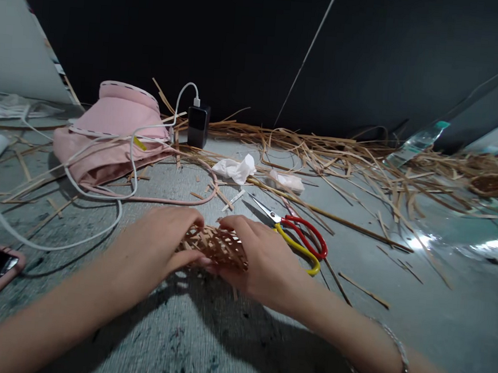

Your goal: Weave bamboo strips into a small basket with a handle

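Left hand and right hand pinch the woven piece between them, seemingly shaping it; the next move calls for gentle, even pressure.

- I'm watching dry, woody fibre on my feed: the small brown openwork woven piece looks rough and matt.
- Same stuff in the long tan strips, dull and straw-like.
- Now bright, smooth metal: the blades of the red-and-yellow-handled scissors, with plastic-looking handles.
- Soft matt cloth on the pink brimmed hat.
- Gloss on the upright black rectangular block; smooth plastic on the white cable.
- Thin, crinkled paper: the white crumpled tissue.
- Clear, shiny plastic, the green-capped bottle.
- Beneath, I get a finely ribbed grey surface, stained.
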Available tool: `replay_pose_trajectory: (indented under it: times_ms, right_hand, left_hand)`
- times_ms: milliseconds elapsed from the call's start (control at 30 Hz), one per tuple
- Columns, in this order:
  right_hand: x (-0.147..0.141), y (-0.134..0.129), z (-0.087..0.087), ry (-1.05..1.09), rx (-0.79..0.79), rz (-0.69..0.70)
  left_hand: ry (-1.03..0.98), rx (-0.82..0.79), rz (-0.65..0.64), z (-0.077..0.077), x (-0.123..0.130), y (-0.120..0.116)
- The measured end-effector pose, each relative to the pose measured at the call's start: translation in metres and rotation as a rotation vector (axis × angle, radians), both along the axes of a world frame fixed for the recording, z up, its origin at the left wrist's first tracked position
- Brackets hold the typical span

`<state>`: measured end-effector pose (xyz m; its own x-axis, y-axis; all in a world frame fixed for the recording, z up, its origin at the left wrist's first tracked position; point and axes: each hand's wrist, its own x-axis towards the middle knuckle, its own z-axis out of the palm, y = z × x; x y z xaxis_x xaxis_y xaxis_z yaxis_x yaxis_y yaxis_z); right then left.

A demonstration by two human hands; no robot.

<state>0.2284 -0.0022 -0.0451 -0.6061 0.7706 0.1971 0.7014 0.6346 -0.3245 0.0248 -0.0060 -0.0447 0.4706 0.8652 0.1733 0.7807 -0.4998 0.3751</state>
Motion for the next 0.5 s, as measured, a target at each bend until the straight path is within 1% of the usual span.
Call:
replay_pose_trajectory:
  times_ms: [67, 200, 333, 500]
  right_hand:
    - [0.000, 0.001, 0.002, 0.037, -0.070, -0.022]
    - [0.001, 0.001, -0.002, 0.045, -0.168, -0.048]
    - [0.000, -0.001, -0.005, 0.024, -0.176, -0.075]
    - [-0.001, -0.003, -0.003, 0.008, -0.177, -0.085]
  left_hand:
    - [-0.031, -0.072, 0.050, -0.004, 0.003, -0.002]
    - [-0.072, -0.115, 0.069, -0.007, 0.008, -0.006]
    - [-0.106, -0.109, 0.095, -0.007, 0.011, -0.009]
    - [-0.115, -0.108, 0.097, -0.006, 0.013, -0.012]
